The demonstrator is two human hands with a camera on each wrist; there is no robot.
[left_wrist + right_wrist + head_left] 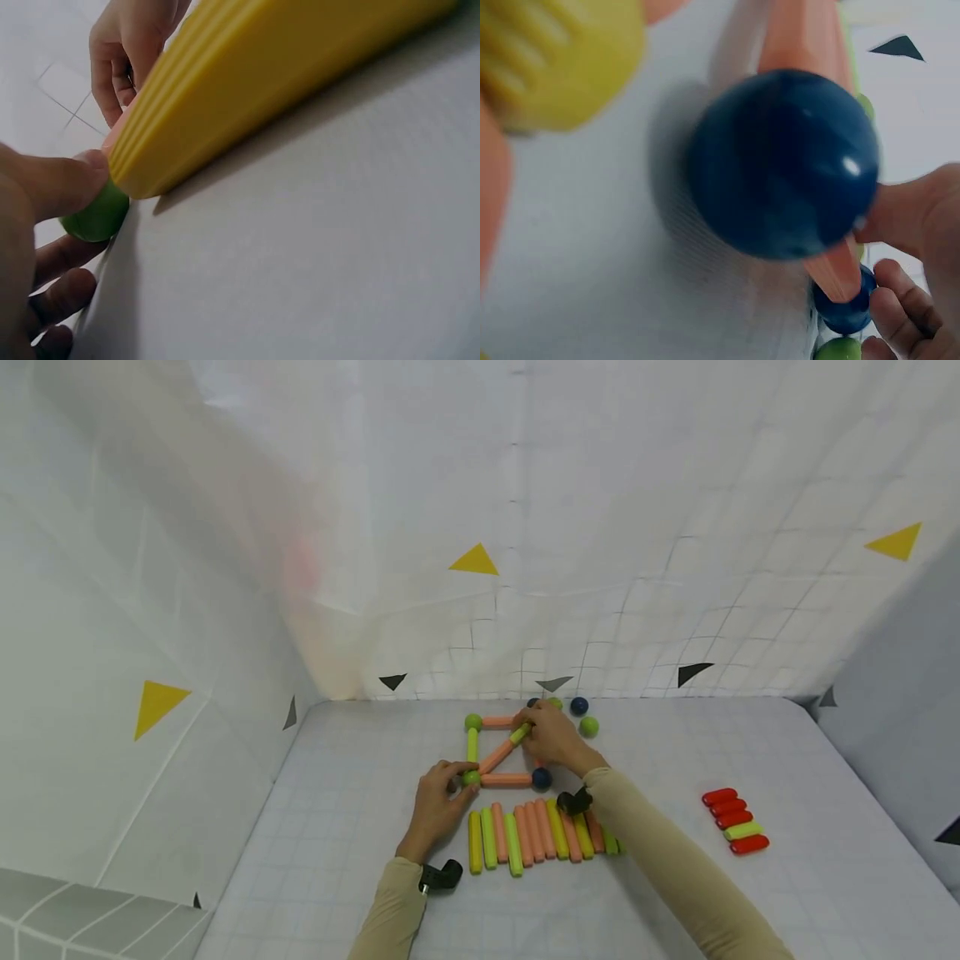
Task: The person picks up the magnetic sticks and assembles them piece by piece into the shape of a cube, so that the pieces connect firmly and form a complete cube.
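In the head view, a flat frame of plastic sticks and balls lies on the table. My left hand [437, 802] grips the green ball [470, 778] at its near left corner, thumb and fingers on either side. From that ball an orange stick [496, 756] slants up to the right, with a yellow-green length [520, 732] at its far end, which my right hand [553, 739] pinches. A dark blue ball [542, 778] makes the near right corner, and another green ball [473, 722] the far left one. The right hand covers much of the far right corner.
A row of orange, yellow and green sticks [536, 831] lies in front of the frame, partly under the right forearm. Loose balls, one blue [579, 706] and one green [589, 727], sit behind the right hand. Several red sticks [729, 807] and a green one lie to the right.
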